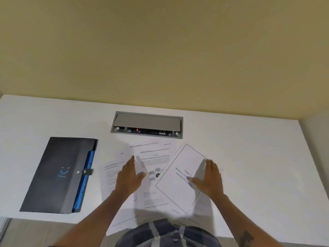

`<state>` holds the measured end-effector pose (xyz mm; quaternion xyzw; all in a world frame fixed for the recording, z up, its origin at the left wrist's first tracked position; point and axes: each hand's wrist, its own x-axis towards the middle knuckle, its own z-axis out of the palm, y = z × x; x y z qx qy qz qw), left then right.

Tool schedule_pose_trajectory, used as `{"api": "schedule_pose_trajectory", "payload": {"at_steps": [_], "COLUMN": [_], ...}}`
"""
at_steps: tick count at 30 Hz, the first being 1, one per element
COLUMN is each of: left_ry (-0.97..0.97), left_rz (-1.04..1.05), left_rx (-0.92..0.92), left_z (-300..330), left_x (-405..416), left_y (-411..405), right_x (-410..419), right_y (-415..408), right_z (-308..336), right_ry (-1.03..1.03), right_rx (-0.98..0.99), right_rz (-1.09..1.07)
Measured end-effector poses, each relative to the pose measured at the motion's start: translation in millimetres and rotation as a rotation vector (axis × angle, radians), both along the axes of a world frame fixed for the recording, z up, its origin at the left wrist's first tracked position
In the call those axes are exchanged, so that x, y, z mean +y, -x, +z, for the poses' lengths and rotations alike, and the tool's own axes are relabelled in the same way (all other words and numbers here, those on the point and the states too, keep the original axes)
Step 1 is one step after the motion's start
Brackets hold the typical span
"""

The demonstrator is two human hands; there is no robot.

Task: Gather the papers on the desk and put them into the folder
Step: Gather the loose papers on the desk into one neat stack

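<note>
A: Desk is wide and white; the loose papers are fanned across its middle, overlapping, some hanging off the near edge. How do I gather them?

B: Sweep inward from both sides, palms flat, light pressure so sheets slide and don't crease. Square the stack before lifting.

A: Folder?

B: Dark, lying shut on the left, strap fastened, well apart from the sheets. It needs unclasping first.

A: Hands?

B: Both flat and spread, gripping nothing. Left hand rests on the left sheets, right hand on the tilted "Chapter 1" page. Papers lie under and between them.

A: Risk?

B: My guess: near-edge sheets slipping off.
</note>
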<state>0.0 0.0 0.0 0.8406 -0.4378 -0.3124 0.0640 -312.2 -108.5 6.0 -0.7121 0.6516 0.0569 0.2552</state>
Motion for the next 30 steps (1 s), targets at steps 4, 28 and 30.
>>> {"api": "schedule_pose_trajectory", "payload": {"at_steps": [4, 28, 30], "left_ry": [-0.007, 0.061, 0.076], "left_rz": [-0.101, -0.279, -0.27], "left_rx": [-0.004, 0.055, 0.059], "left_z": [-6.3, -37.4, -37.2], "left_x": [-22.6, -29.1, -27.8], "left_y": [-11.1, -0.6, 0.3], "right_x": [-2.8, 17.0, 20.0], "right_y": [3.4, -7.0, -11.2], "right_z": [-10.7, -44.0, -43.6], "right_ry": [-0.052, -0.048, -0.024], "right_rx": [0.07, -0.057, -0.07], "right_rz": [-0.004, 0.06, 0.078]}}
